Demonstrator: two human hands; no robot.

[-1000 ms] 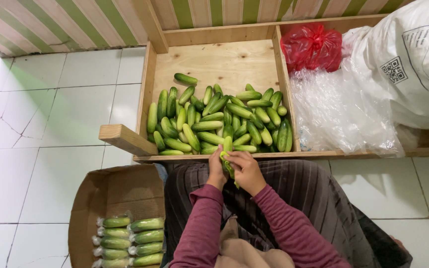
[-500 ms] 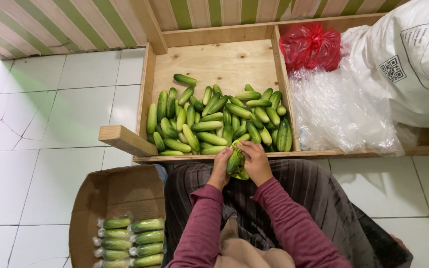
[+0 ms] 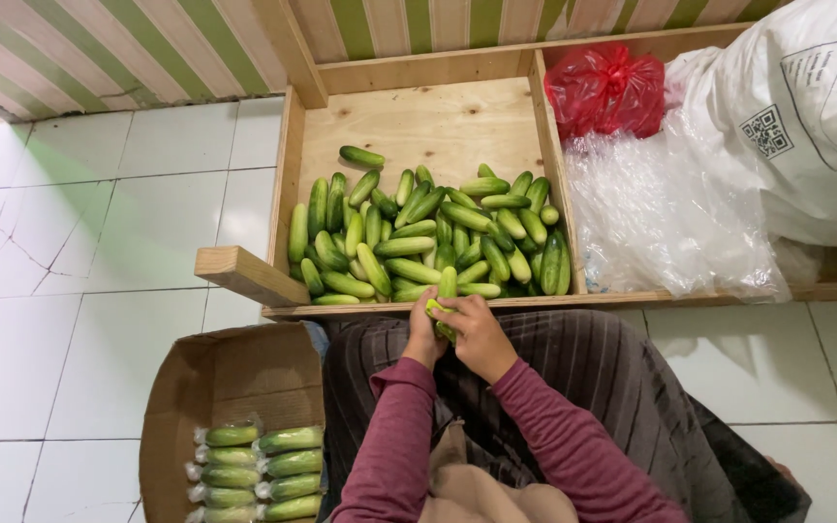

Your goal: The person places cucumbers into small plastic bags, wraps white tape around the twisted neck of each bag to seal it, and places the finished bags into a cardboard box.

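Observation:
Both my hands meet over my lap at the front edge of a wooden crate (image 3: 418, 121). My left hand (image 3: 423, 334) and my right hand (image 3: 477, 334) together grip a few green cucumbers (image 3: 446, 291), whose tips stick up between them. Beyond my hands, a pile of loose cucumbers (image 3: 428, 237) fills the near half of the crate. My sleeves are maroon, and a striped dark skirt covers my lap.
An open cardboard box (image 3: 230, 421) at lower left holds several plastic-wrapped cucumber bundles (image 3: 254, 470). Clear plastic bags (image 3: 661, 218), a red bag (image 3: 607, 87) and a large white sack (image 3: 796, 116) lie right of the crate. White floor tiles surround everything.
My hands have shifted slightly on the held cucumbers, which now point up toward the crate edge. The pile and the box are unchanged.

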